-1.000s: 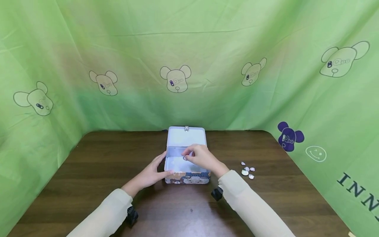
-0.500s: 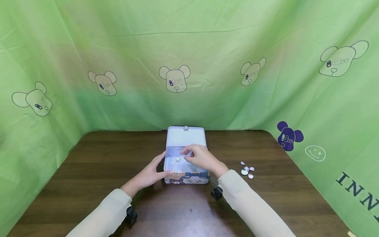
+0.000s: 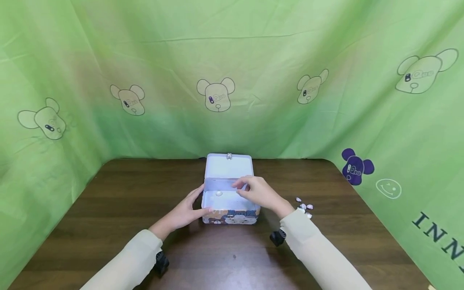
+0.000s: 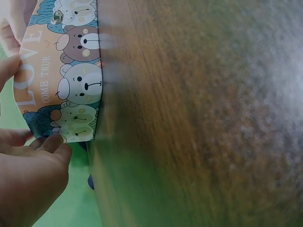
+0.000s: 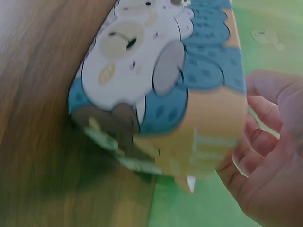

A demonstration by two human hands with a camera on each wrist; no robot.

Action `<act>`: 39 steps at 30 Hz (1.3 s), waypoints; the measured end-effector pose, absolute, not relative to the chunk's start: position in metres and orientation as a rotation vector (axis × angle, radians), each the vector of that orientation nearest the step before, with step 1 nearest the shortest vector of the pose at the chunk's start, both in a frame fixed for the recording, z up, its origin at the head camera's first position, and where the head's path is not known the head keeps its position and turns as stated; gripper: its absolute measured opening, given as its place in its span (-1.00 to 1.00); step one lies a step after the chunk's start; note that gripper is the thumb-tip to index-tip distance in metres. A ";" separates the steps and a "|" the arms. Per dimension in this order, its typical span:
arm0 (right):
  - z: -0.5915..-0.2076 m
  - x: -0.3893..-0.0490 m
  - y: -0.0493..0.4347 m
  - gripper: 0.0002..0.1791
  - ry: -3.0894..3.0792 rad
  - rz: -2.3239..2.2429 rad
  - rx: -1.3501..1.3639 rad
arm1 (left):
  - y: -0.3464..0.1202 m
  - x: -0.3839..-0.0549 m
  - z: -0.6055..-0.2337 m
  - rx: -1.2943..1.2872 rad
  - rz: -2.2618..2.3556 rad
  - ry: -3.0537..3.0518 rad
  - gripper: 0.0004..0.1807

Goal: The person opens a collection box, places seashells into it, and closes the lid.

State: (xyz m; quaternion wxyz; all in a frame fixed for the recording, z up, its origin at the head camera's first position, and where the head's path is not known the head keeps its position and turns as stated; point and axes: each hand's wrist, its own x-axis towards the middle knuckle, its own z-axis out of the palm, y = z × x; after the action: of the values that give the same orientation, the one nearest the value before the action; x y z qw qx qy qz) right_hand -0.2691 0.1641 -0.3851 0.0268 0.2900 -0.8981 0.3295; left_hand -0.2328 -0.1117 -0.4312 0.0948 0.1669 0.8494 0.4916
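Note:
A tin box (image 3: pixel 230 218) printed with cartoon bears stands with its lid (image 3: pixel 229 166) raised at the back. Inside, a small white seashell (image 3: pixel 219 193) lies on the pale floor toward the left. My left hand (image 3: pixel 184 212) holds the box at its left front corner, thumb on the front rim and fingers along the left side. Over the right part of the box hovers my right hand (image 3: pixel 259 192), its fingers loosely bent with nothing between them. In the right wrist view, that hand's fingers (image 5: pixel 258 137) show beyond the box's edge.
Several small pale shells (image 3: pixel 303 206) lie on the brown wooden table (image 3: pixel 145 193) to the right of the box, partly behind the right sleeve. A green cloth (image 3: pixel 163 133) with bear drawings hangs around the table's back and sides.
My right hand lets go of the seashell, which now lies in the box, and moves to the right. My left hand stays at the box's corner.

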 end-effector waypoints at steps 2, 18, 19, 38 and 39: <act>-0.384 -0.269 0.172 -0.80 -2.758 1.026 0.892 | -0.112 -0.233 -0.432 0.489 1.461 2.520 -0.01; -0.396 -0.262 0.261 -0.85 -2.784 0.860 0.713 | -0.111 -0.233 -0.432 0.534 1.470 2.522 -0.01; -0.397 -0.262 0.267 -0.85 -2.793 0.843 0.695 | -0.112 -0.233 -0.432 0.541 1.471 2.522 -0.02; -0.420 -0.265 0.337 -0.85 -2.935 0.756 0.434 | -0.113 -0.234 -0.433 0.524 1.452 2.535 0.00; -0.421 -0.265 0.337 -0.85 -2.941 0.757 0.431 | -0.113 -0.234 -0.432 0.529 1.452 2.537 0.00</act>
State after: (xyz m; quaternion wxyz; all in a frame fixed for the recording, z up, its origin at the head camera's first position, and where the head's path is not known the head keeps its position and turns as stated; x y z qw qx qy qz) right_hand -0.2651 0.3374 -0.4211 0.0372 0.1405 -0.9582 0.2465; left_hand -0.2343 -0.1129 -0.4324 0.0856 0.1774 0.8510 0.4869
